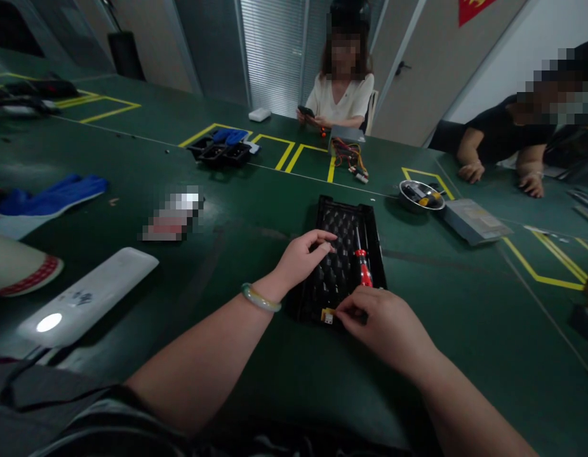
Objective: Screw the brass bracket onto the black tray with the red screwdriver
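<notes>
A black plastic tray [380,254] with a bumpy, patterned floor lies lengthwise in front of me. Over its left side is my left hand [306,254], a bangle at the wrist; thumb and forefinger are slightly apart, with nothing visible between them. My right hand [377,320] is at the tray's near end, thumb and forefinger pinched at the edge of a small yellow-and-white piece [327,316], too small to name. A red-and-black screwdriver [363,266] lies along the tray's right side, its handle end close behind my right knuckles.
A metal bowl of tools [420,198] and a grey box [477,221] are to the right. Farther off are a power supply with wires [347,143] and black bins [218,152]. A white lamp-like device [91,295] and blue glove [56,195] lie left. Two people sit across the table.
</notes>
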Demonstrator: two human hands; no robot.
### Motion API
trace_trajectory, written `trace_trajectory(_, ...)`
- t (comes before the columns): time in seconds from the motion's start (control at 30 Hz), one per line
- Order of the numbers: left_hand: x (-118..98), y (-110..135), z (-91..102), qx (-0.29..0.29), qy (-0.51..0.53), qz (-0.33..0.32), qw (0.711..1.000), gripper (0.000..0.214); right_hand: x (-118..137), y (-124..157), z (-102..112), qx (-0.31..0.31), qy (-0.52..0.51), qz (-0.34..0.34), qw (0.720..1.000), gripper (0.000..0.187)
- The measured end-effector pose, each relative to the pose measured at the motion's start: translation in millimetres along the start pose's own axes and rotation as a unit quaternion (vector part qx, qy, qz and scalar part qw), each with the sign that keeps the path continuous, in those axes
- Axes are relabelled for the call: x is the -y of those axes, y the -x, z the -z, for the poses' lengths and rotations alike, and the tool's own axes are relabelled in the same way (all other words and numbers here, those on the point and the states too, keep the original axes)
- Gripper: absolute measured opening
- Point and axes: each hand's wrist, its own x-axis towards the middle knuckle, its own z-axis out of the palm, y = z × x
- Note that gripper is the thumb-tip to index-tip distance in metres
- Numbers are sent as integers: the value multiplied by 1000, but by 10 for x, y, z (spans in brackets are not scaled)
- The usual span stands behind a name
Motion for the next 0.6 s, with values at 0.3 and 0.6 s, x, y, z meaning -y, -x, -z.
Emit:
trace_trajectory(0.3, -5, -4, -2, 5, -3, 0, 1000, 22, 37, -52, -97, 21, 14, 3, 1000, 8)
trace_trajectory(0.6, 4, -4, 4, 6, -12, -4, 1000, 23, 7, -38, -92, 19, -2, 9, 1000, 7)
